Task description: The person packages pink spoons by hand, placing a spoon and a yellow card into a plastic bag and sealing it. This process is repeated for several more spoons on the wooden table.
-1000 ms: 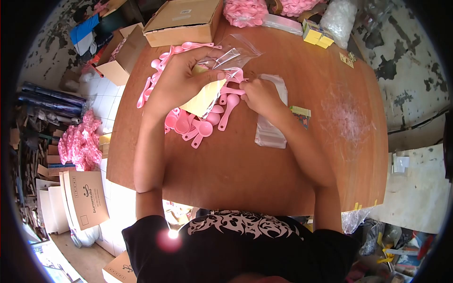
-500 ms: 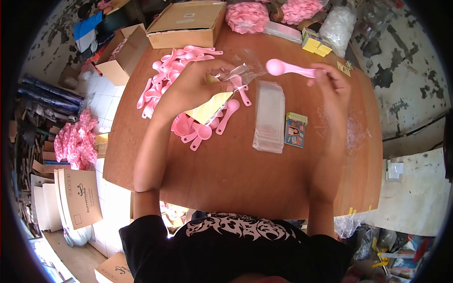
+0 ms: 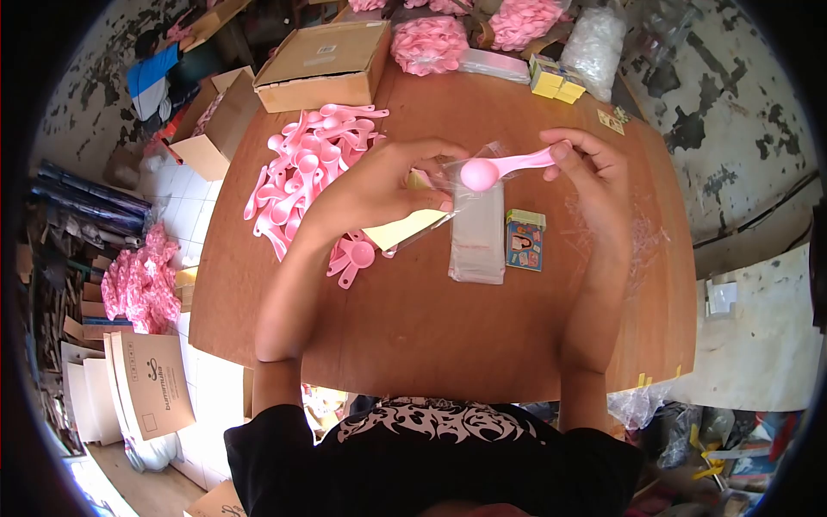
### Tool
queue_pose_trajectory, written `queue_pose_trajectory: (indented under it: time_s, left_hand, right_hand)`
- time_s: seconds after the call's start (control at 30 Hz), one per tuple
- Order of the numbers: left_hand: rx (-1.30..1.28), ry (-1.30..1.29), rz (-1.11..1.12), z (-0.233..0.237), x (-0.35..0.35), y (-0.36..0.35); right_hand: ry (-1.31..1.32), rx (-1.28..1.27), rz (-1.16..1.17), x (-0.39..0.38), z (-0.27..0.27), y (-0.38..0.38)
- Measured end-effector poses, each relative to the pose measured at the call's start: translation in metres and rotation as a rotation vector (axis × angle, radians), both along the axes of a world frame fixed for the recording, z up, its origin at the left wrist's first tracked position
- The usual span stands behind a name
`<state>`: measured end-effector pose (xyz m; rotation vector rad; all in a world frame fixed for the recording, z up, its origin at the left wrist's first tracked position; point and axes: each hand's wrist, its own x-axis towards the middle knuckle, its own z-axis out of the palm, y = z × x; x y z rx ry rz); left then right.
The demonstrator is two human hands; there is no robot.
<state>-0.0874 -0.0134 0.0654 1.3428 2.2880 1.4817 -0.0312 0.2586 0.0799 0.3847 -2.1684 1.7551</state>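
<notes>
Over the middle of the table (image 3: 431,327), a smooth reddish-brown wooden top with rounded corners, both bare hands are raised and close together.

- Left hand (image 3: 379,185): curled closed, fingers and thumb pinching a thin, glossy clear bag (image 3: 450,185) that crinkles at its edge. A flat, matte pale yellow card (image 3: 403,231) sticks out below the palm, held with the bag.
- Right hand (image 3: 590,172): fingertips closed on the tip of the handle of a pink spoon (image 3: 508,164). It is smooth moulded plastic with a round bowl and a slim, straight handle. The bowl points toward the left hand and overlaps the edge of the bag. Cannot tell whether it is inside the bag.
- Just below the spoon: a flat stack of clear bags (image 3: 476,237), rectangular and slightly frosted, lying on the wood.
- Just beside that stack, toward the right hand: a small printed box (image 3: 525,240) with a green top edge and a picture on its face.
- Behind the left hand: a loose pile of pink spoons (image 3: 310,164), handles crossing at all angles. A few more lie under the wrist.
- Far edge: a shallow brown cardboard box (image 3: 319,65), bundles of pink pieces in bags (image 3: 428,43), and small yellow boxes (image 3: 556,82).
</notes>
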Motion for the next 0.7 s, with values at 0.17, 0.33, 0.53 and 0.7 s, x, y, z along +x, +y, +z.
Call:
queue_pose_trajectory:
  time_s: [0.17,0.33,0.53,0.7]
  left_hand:
    - [-0.030,-0.094,-0.031,0.002,0.009,0.016]
    - [-0.109,-0.113,-0.018,-0.003,0.012,0.019]
    - [-0.024,-0.096,-0.110,-0.012,0.009,0.023]
    - [0.019,-0.135,-0.218,-0.015,0.013,0.024]
  right_hand:
    - [0.036,-0.006,-0.050,0.004,-0.001,-0.012]
    - [0.152,-0.136,-0.113,0.007,0.000,-0.025]
    - [0.183,-0.079,-0.123,0.011,-0.002,-0.035]
    - [0.308,0.092,-0.110,0.011,-0.010,-0.046]
